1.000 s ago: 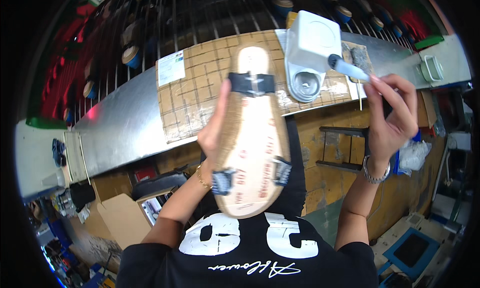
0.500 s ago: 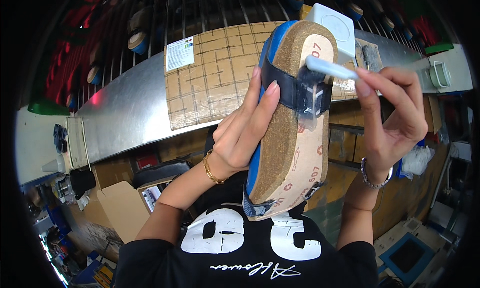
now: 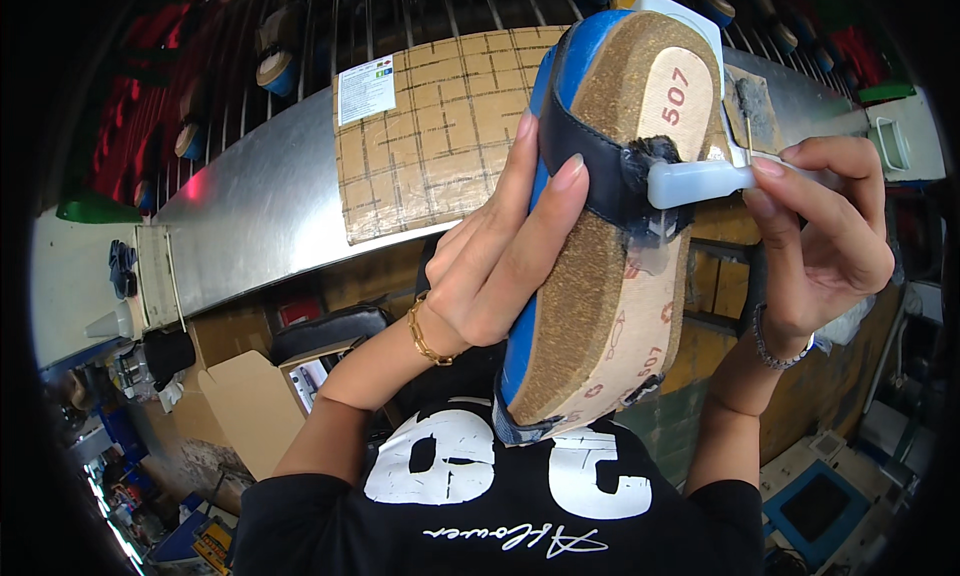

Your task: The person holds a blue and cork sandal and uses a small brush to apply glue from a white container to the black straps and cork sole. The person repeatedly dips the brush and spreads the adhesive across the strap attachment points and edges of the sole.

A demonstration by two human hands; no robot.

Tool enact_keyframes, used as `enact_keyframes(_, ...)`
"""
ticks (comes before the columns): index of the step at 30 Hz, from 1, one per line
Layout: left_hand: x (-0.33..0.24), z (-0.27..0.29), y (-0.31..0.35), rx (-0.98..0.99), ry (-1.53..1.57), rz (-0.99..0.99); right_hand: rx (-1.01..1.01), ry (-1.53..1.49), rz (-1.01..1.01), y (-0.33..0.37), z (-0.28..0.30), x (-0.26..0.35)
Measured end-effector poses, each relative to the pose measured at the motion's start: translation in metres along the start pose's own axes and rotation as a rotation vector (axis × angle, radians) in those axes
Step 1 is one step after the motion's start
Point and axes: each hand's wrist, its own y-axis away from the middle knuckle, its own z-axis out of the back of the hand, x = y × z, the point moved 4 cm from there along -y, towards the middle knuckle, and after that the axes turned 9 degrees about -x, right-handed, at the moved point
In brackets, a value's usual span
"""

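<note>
A half-made sandal (image 3: 590, 306) on a blue shoe last (image 3: 520, 354) is held up with its brown cork underside facing me. Dark strap ends wrap over onto its beige middle panel, which carries red print. My left hand (image 3: 495, 256) grips the sandal from its left side, two fingers lying along the dark strap (image 3: 595, 171). Between the fingertips of my right hand (image 3: 825, 231) is a pale plastic tool with a rounded, flat end (image 3: 695, 183). Its end lies over the strap ends near a ragged black patch; whether it touches them, I cannot tell.
A taped cardboard box (image 3: 425, 126) rests on the metal bench (image 3: 250, 196) beyond my hands. Behind the sandal stands a white container (image 3: 680, 14). At the back is a rack of metal rods (image 3: 350, 16) with more lasts. An open carton (image 3: 245, 406) sits lower left.
The sandal has risen and shifted a little to the right with my left hand. My right hand has moved right and down, bringing the tool's end lower over the strap ends.
</note>
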Motion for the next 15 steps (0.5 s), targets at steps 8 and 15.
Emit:
enact_keyframes(8,-0.004,0.001,0.001,-0.032,-0.009,0.009,0.101,-0.056,-0.044,0.006,0.004,0.000)
enact_keyframes(15,-0.004,0.008,-0.003,0.069,-0.125,0.103,-0.003,-0.152,-0.181,-0.001,-0.008,-0.010)
